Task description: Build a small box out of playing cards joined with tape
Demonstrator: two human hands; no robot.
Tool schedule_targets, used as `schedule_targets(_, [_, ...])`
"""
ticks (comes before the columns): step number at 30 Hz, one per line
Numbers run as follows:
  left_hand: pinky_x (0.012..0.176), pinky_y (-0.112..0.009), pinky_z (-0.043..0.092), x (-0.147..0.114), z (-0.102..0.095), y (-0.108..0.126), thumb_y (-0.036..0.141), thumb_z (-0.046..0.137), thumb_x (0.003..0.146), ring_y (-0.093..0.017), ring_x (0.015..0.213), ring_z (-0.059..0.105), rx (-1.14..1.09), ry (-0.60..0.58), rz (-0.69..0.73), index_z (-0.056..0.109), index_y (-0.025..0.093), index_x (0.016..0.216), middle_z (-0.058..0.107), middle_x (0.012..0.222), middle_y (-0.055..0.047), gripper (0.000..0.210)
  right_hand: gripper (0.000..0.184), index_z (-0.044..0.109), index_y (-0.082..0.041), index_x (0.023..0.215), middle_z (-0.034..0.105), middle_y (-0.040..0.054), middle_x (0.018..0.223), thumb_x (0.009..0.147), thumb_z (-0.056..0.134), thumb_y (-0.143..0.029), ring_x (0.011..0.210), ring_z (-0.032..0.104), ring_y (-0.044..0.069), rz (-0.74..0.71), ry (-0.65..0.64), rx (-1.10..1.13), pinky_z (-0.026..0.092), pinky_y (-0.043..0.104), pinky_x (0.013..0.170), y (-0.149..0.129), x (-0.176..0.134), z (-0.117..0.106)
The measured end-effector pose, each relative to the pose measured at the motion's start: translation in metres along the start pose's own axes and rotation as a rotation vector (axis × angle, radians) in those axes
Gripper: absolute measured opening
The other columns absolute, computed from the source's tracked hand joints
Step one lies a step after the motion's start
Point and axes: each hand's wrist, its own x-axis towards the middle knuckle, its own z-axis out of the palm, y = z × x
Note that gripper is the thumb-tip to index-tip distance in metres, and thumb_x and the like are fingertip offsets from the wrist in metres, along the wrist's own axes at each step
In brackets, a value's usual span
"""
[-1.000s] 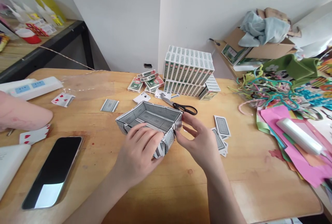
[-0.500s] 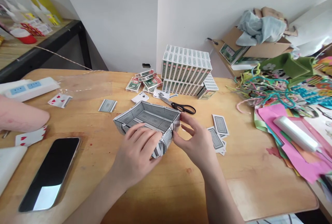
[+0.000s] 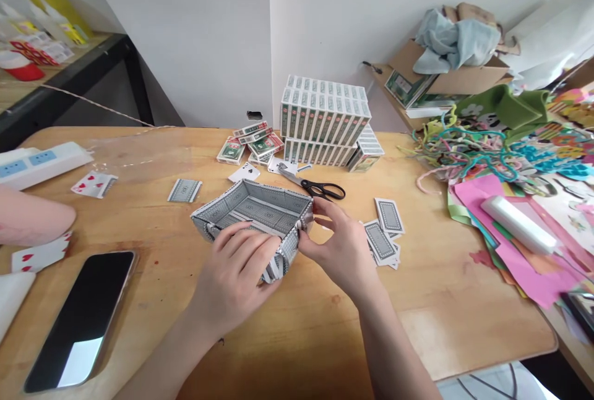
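An open box made of folded playing cards, grey patterned backs showing, is held above the wooden table. Over its near wall my left hand is closed, fingers inside and thumb beneath. My right hand pinches the right-hand corner between thumb and fingers. Folded card ends stick out at the near right side, partly hidden by the left hand. Black-handled scissors lie just behind the box. Loose face-down cards rest to the right of my right hand, and a bent card lies to the left.
Stacked card packs stand at the back, with several loose packs beside them. A phone lies front left, near another person's arm and a power strip. Coloured paper and a glue gun-like white device lie right.
The whole view has shifted slightly, so most things appear a little further left. Both hands keep the same hold on the card box.
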Motion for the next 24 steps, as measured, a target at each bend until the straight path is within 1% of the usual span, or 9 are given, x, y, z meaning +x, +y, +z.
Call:
schedule_targets(5, [0.086, -0.043, 0.049, -0.0022, 0.0014, -0.0026, 0.012, 0.062, 0.076, -0.022, 0.079, 0.064, 0.007, 0.027, 0.013, 0.054, 0.014, 0.103, 0.069, 0.084, -0.007, 0.028, 0.048, 0.061, -0.021, 0.115, 0.065, 0.0064, 0.106, 0.068, 0.065, -0.022, 0.092, 0.064, 0.02, -0.014, 0.007, 0.024, 0.056, 0.038, 0.088, 0.0017, 0.0004, 0.0005])
schedule_targets(9, [0.085, -0.042, 0.048, -0.0033, 0.0039, -0.0039, 0.012, 0.064, 0.076, -0.021, 0.078, 0.064, 0.002, 0.042, 0.025, 0.055, 0.013, 0.102, 0.069, 0.084, -0.008, 0.027, 0.042, 0.064, -0.02, 0.108, 0.063, 0.0062, 0.105, 0.066, 0.066, -0.02, 0.092, 0.063, 0.018, -0.024, 0.01, 0.098, 0.057, 0.032, 0.085, 0.0032, 0.0008, 0.0013])
schedule_targets(14, [0.083, -0.042, 0.048, -0.0037, 0.0043, -0.0042, 0.012, 0.065, 0.077, -0.022, 0.077, 0.064, -0.009, 0.06, 0.044, 0.055, 0.012, 0.101, 0.07, 0.082, -0.009, 0.026, 0.041, 0.064, -0.021, 0.105, 0.064, 0.0053, 0.1, 0.065, 0.068, -0.023, 0.088, 0.063, 0.019, -0.003, 0.0, 0.027, 0.057, 0.035, 0.079, 0.0035, 0.0026, 0.0011])
schedule_targets(17, [0.082, -0.043, 0.049, -0.0049, 0.0046, -0.0051, 0.011, 0.066, 0.076, -0.022, 0.076, 0.064, -0.003, 0.056, 0.053, 0.056, 0.012, 0.101, 0.07, 0.083, -0.009, 0.027, 0.04, 0.063, -0.02, 0.104, 0.065, 0.0054, 0.098, 0.065, 0.068, -0.023, 0.087, 0.062, 0.02, 0.007, -0.015, -0.009, 0.057, 0.036, 0.079, 0.0041, 0.0037, 0.0022])
schedule_targets(24, [0.08, -0.042, 0.049, -0.0075, 0.0047, -0.0087, 0.013, 0.067, 0.076, -0.022, 0.078, 0.064, -0.005, 0.057, 0.079, 0.056, 0.012, 0.102, 0.07, 0.083, -0.009, 0.028, 0.039, 0.06, -0.018, 0.101, 0.062, 0.0061, 0.1, 0.063, 0.068, -0.023, 0.088, 0.061, 0.018, 0.017, -0.038, 0.035, 0.056, 0.032, 0.076, 0.0049, 0.0045, 0.0065])
